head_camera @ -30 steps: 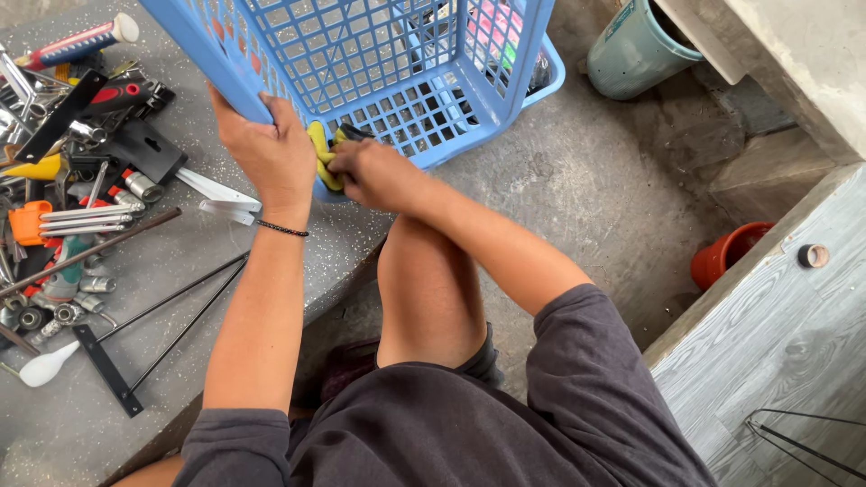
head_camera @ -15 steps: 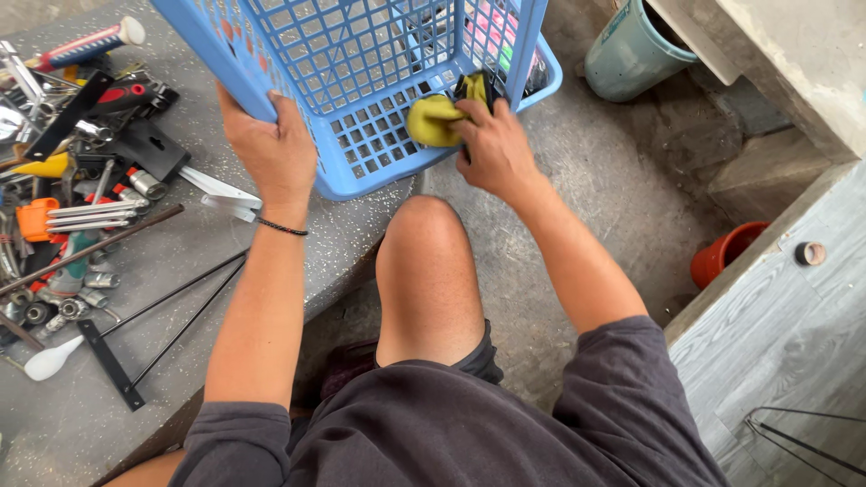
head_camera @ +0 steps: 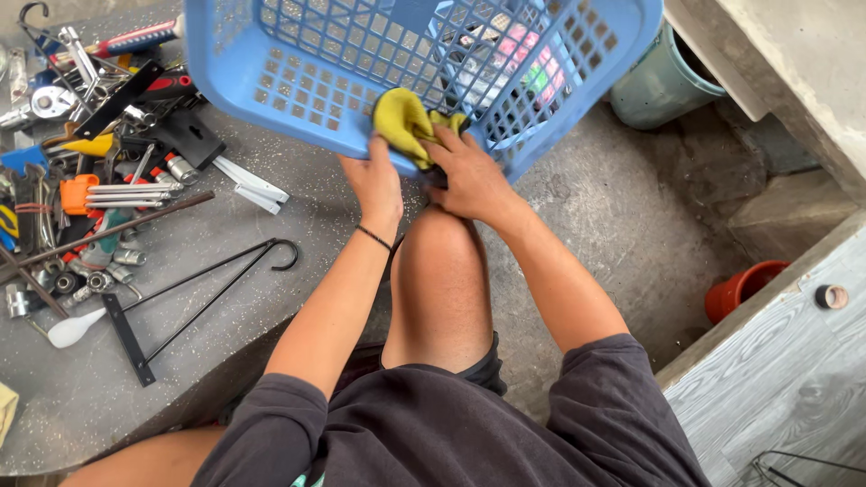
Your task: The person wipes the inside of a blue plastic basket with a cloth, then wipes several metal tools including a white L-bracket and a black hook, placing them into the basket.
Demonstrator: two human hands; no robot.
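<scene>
A: Entry, head view. Where is the blue plastic basket (head_camera: 298, 72) relative to the hands?

B: Directly above and ahead of both, tilted, its lattice bottom facing the camera. The left hand (head_camera: 374, 185) grips the lower rim from beneath, fingers curled closed around the edge. A thin dark band sits on that wrist.

A: Right hand?

B: The right hand (head_camera: 469, 176) is just beside the left, touching the same rim. Its fingers are closed on a yellow cloth (head_camera: 406, 122), pressing it against the basket's lattice. The cloth lies between the two hands, slightly above them.

A: Contents of the basket?

B: Coloured shapes show through the mesh above the right hand; too broken up by the mesh to identify.

A: Surroundings?

B: Left of the left hand, well apart: a pile of hand tools (head_camera: 81, 171) on the grey speckled floor (head_camera: 225, 298), and nearer the forearm a black metal hook bracket (head_camera: 194, 293). Right of the right hand: a teal bucket (head_camera: 658, 86), further down an orange pot (head_camera: 744, 289). A bare knee (head_camera: 442, 261) rises just below both hands.
</scene>
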